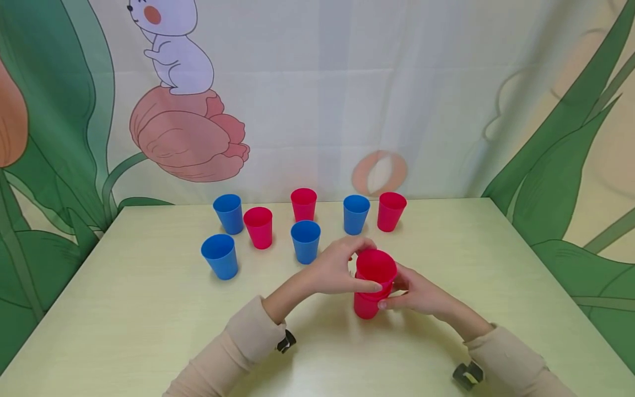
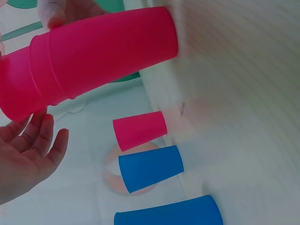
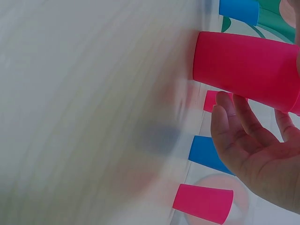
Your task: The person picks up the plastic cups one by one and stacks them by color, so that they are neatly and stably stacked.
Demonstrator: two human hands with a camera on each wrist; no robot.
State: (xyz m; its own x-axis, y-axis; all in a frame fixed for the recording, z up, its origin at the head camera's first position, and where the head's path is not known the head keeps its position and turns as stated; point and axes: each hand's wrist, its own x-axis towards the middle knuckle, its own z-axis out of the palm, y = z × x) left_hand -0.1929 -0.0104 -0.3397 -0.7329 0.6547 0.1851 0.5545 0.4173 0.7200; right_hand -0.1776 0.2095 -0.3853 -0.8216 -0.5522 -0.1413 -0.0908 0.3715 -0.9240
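Note:
Two or more red cups are nested in an upright stack. The upper red cup (image 1: 377, 267) sits partly inside the lower red cup (image 1: 366, 307), whose base meets the table in the left wrist view. My left hand (image 1: 342, 268) grips the upper cup near its rim, thumb in front and fingers behind. From the other side my right hand (image 1: 421, 293) holds the stack around the overlap, its thumb on the near face. The right wrist view shows fingers (image 3: 248, 122) along the side of the lower cup.
Behind the hands stand several blue cups, among them one at centre (image 1: 306, 242) and one at front left (image 1: 221, 259). Three red cups stand there too: left (image 1: 259, 229), middle (image 1: 303, 205) and right (image 1: 391, 214). A printed curtain (image 1: 297, 110) hangs behind the table (image 1: 124, 320).

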